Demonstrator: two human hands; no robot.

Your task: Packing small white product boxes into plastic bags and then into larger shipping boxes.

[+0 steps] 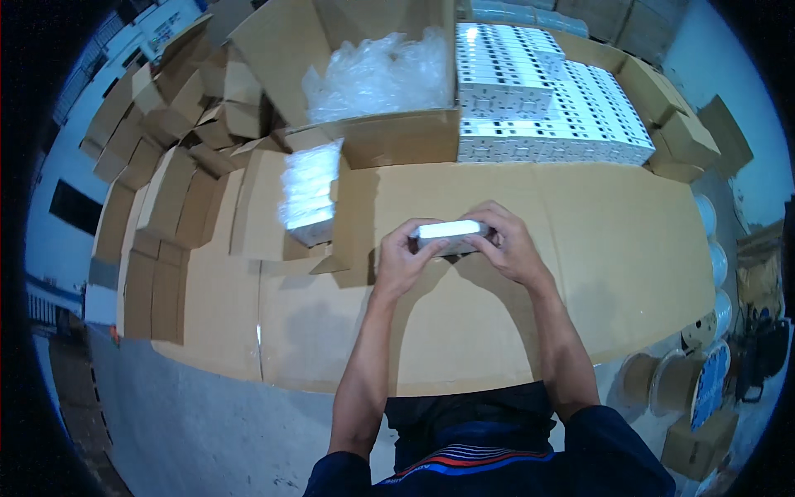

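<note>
**Both hands on a small white box**

At centre, the left hand [400, 263] and the right hand [511, 244] grip a small white box [451, 234] by its two ends, fingers curled over it, just above the cardboard-covered table [580, 273]. The grip looks fingertip-only, so the box could slip and drop onto the cardboard if either hand loosens.

At 10 o'clock a plastic-wrapped bundle of boxes [308, 195] sits in a low carton flap. Farther, at 12 o'clock, an open carton [397, 137] holds crumpled clear plastic film [377, 74]. At 1 o'clock stands a stack of white boxes [546, 108]; a careless elbow could topple its edge rows.
</note>
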